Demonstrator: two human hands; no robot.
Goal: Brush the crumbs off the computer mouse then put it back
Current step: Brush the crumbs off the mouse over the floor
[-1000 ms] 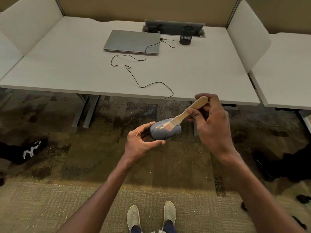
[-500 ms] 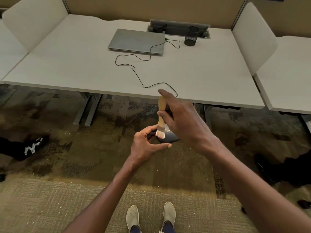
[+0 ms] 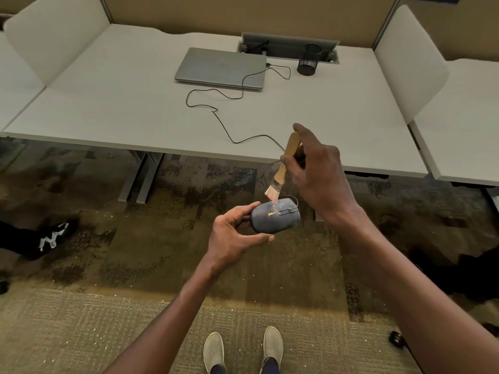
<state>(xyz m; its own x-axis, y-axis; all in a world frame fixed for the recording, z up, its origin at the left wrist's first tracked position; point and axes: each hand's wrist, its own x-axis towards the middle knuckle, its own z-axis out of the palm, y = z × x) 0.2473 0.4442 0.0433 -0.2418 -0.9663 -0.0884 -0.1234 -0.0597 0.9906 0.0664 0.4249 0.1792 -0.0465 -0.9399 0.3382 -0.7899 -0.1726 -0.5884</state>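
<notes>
My left hand (image 3: 234,237) grips a dark blue-grey computer mouse (image 3: 275,216) from its left end, holding it in the air over the carpet in front of the desk. Yellowish crumbs (image 3: 272,213) lie on the mouse's top near the wheel. My right hand (image 3: 320,174) holds a small wooden-handled brush (image 3: 283,168) nearly upright, its pale bristles touching the top rear of the mouse. The mouse's black cable (image 3: 224,125) runs up over the desk edge to a closed grey laptop (image 3: 221,68).
The white desk (image 3: 108,109) has side dividers and a black mesh pen cup (image 3: 309,59) by the cable tray. Crumbs speckle the carpet (image 3: 151,268) below. My shoes (image 3: 243,349) show at the bottom; another person's black shoe (image 3: 47,238) is at the left.
The brush has swung from a slanted stroke across the mouse to nearly upright, then lifted slightly toward the right. The mouse top, briefly hidden by my right hand, shows again.
</notes>
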